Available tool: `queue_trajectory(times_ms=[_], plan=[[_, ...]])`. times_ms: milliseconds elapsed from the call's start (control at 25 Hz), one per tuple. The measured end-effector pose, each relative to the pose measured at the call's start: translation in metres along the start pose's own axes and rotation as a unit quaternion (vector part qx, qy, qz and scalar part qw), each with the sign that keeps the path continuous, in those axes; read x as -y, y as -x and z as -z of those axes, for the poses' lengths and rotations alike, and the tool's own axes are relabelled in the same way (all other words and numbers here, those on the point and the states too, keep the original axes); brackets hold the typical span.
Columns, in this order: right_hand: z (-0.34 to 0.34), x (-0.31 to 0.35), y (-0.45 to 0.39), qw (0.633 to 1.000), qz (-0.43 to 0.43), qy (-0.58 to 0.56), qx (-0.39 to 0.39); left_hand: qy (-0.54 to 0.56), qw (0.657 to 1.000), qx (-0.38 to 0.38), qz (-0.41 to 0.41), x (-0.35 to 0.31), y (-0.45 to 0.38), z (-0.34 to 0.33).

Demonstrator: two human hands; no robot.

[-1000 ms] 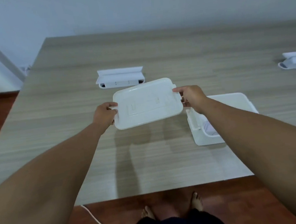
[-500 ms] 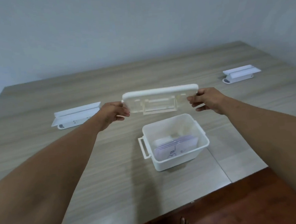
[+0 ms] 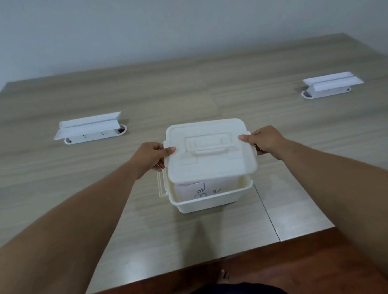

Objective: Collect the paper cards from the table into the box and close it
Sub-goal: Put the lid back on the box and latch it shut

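Head view: both hands are holding the white lid (image 3: 208,155) just above the open white box (image 3: 205,197), which is sitting near the front edge of the wooden desk (image 3: 53,191). Left hand (image 3: 153,157) grip is closing on the lid's left edge, right hand (image 3: 265,142) grip on its right edge. Lid is tilting, near side raised off the rim. Paper cards (image 3: 196,191) with handwriting are lying inside the box, showing under the lid.
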State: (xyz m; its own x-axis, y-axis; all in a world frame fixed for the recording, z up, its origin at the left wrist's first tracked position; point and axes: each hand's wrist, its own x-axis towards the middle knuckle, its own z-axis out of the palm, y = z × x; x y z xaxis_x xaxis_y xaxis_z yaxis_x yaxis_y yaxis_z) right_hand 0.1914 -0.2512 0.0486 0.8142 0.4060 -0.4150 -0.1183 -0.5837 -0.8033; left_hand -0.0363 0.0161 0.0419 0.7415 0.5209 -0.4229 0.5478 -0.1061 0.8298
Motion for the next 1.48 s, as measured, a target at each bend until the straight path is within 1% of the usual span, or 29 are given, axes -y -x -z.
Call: queue_trajectory(times_ms=[80, 160, 240, 360, 440, 560, 720, 880, 920, 1000, 1120, 1200, 1280, 1400, 1480], plan=[[-0.017, -0.008, -0.004, 0.999, -0.004, 0.034, 0.021, 0.000, 0.999, -0.026, 0.028, 0.016, 0.008, -0.002], [-0.031, -0.014, -0.004, 0.997, -0.002, 0.067, 0.040, -0.024, 0.997, -0.046, 0.058, 0.030, 0.016, -0.005], [-0.037, -0.015, -0.006, 0.996, 0.003, 0.083, 0.039, -0.038, 0.995, -0.048, 0.074, 0.039, 0.020, -0.012], [-0.036, -0.013, -0.007, 0.995, 0.007, 0.099, 0.034, -0.029, 0.995, -0.060, 0.076, 0.041, 0.020, -0.019], [-0.032, -0.015, -0.005, 0.993, -0.001, 0.115, 0.042, -0.033, 0.995, -0.052, 0.078, 0.040, 0.020, -0.019], [-0.026, -0.023, 0.003, 0.984, -0.019, 0.161, 0.069, -0.029, 0.996, -0.021, 0.086, 0.042, 0.019, -0.016], [-0.026, -0.029, 0.005, 0.990, -0.052, 0.105, 0.080, -0.028, 0.993, -0.021, 0.113, 0.038, 0.019, -0.014], [-0.035, -0.035, 0.007, 0.986, -0.124, 0.014, 0.113, -0.098, 0.981, -0.020, 0.165, 0.034, 0.016, -0.012], [-0.037, -0.036, 0.007, 0.984, -0.133, -0.005, 0.117, -0.086, 0.980, -0.014, 0.180, 0.033, 0.015, -0.014], [-0.040, -0.040, 0.008, 0.983, -0.142, -0.022, 0.115, -0.022, 0.980, -0.009, 0.199, 0.032, 0.012, -0.021], [-0.041, -0.045, 0.010, 0.978, -0.163, -0.045, 0.121, 0.068, 0.973, -0.039, 0.216, 0.033, 0.012, -0.029], [-0.039, -0.047, 0.010, 0.977, -0.167, -0.069, 0.111, 0.075, 0.971, -0.058, 0.218, 0.032, 0.012, -0.031], [-0.039, -0.043, 0.010, 0.983, -0.147, -0.062, 0.087, 0.061, 0.971, -0.079, 0.216, 0.028, 0.012, -0.032], [-0.046, -0.034, 0.009, 0.996, -0.082, 0.030, 0.021, -0.032, 0.973, -0.102, 0.205, 0.019, 0.011, -0.036], [-0.056, -0.032, 0.011, 0.994, -0.051, 0.093, -0.029, -0.104, 0.971, -0.111, 0.185, 0.014, 0.011, -0.039]])
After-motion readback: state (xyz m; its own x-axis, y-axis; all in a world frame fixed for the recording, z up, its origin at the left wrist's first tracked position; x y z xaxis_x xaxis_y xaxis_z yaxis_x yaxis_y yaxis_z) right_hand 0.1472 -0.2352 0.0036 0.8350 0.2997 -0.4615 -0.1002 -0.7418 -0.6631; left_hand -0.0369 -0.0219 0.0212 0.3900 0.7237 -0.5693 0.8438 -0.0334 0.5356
